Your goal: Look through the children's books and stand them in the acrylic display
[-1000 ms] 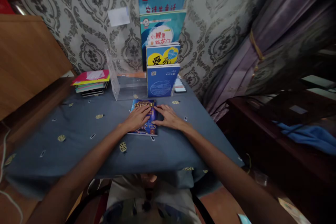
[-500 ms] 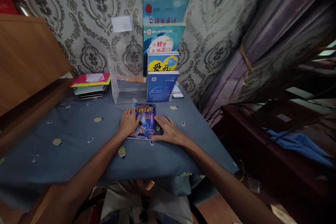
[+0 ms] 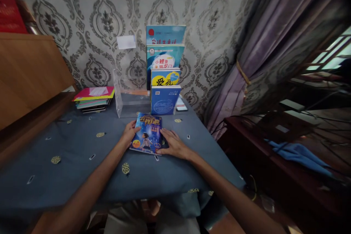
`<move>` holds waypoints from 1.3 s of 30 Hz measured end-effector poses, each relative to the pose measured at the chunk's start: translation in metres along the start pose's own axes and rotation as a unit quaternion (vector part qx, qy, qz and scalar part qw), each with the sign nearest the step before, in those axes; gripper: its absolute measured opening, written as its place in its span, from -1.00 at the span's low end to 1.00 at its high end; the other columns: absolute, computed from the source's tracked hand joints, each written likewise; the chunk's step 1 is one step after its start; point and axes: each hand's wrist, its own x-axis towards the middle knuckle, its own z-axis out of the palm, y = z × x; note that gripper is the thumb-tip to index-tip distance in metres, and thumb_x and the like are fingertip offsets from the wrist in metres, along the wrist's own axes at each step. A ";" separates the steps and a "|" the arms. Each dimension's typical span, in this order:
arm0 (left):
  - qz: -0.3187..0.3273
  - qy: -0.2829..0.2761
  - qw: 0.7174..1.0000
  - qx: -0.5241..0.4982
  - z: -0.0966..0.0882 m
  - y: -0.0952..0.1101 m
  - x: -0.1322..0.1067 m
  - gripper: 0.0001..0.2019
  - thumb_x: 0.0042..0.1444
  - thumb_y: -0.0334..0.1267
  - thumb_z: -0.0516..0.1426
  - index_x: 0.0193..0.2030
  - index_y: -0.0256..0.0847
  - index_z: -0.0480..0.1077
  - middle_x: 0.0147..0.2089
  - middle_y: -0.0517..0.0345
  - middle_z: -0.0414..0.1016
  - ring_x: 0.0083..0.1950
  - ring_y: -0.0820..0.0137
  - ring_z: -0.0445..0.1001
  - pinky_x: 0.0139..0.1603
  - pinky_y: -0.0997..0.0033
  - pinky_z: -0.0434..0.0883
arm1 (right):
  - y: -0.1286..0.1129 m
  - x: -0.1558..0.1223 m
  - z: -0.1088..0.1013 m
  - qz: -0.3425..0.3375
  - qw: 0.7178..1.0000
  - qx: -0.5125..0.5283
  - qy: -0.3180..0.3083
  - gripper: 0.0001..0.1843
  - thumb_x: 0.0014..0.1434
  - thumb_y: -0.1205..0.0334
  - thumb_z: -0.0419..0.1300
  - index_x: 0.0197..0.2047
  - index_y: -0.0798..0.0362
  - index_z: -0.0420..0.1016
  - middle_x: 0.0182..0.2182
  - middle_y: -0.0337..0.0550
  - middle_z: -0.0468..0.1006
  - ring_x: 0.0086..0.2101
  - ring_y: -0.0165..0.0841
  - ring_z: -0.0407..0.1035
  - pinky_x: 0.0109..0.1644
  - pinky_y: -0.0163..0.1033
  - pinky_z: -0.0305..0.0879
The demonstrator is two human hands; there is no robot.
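A dark blue illustrated book lies flat on the blue tablecloth in front of me. My left hand curls around the book's left edge, thumb on the cover. My right hand lies flat with fingers spread over the book's lower right corner. Just behind the book, several blue and yellow books stand stepped in a clear acrylic rack against the wall.
A stack of coloured books sits at the table's back left, beside a wooden cabinet. A phone lies right of the rack. Purple curtains and a dark side table with blue cloth stand to the right.
My hands slid apart off the book's cover: the left moved to its left edge, the right to its lower right corner. The camera tilted up, showing more wall.
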 end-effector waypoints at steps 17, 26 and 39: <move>0.171 -0.044 0.984 0.038 0.016 0.001 -0.011 -0.45 -0.01 -0.13 0.27 0.13 -0.19 0.32 0.04 0.01 0.56 0.05 0.17 0.53 0.12 0.18 0.42 | 0.018 0.019 0.012 0.053 0.939 0.304 0.150 0.12 -0.02 0.12 0.39 0.47 0.13 -0.10 -0.16 -0.09 0.57 -0.17 -0.18 0.47 -0.03 -0.03 0.37; 0.214 -0.061 0.969 0.111 0.040 0.007 0.013 -0.44 0.03 -0.09 0.23 0.17 -0.22 0.30 -0.04 0.01 0.56 -0.06 0.22 0.54 -0.01 0.25 0.44 | 0.033 0.027 -0.002 0.040 0.874 0.441 0.198 -0.48 -0.05 0.15 0.35 0.02 0.01 0.40 -0.41 -0.26 0.50 -0.42 -0.33 0.39 -0.39 -0.27 0.28; 0.314 -0.022 0.901 0.298 0.069 0.072 0.070 -0.78 0.13 -0.26 0.14 -0.07 -0.18 0.39 -0.50 0.29 0.38 -0.44 0.40 0.38 -0.36 0.47 0.33 | 0.068 0.082 -0.087 -0.009 0.920 0.234 0.314 -0.50 -0.01 0.28 0.24 0.06 0.07 0.42 -0.37 -0.22 0.50 -0.32 -0.27 0.40 -0.19 -0.16 0.37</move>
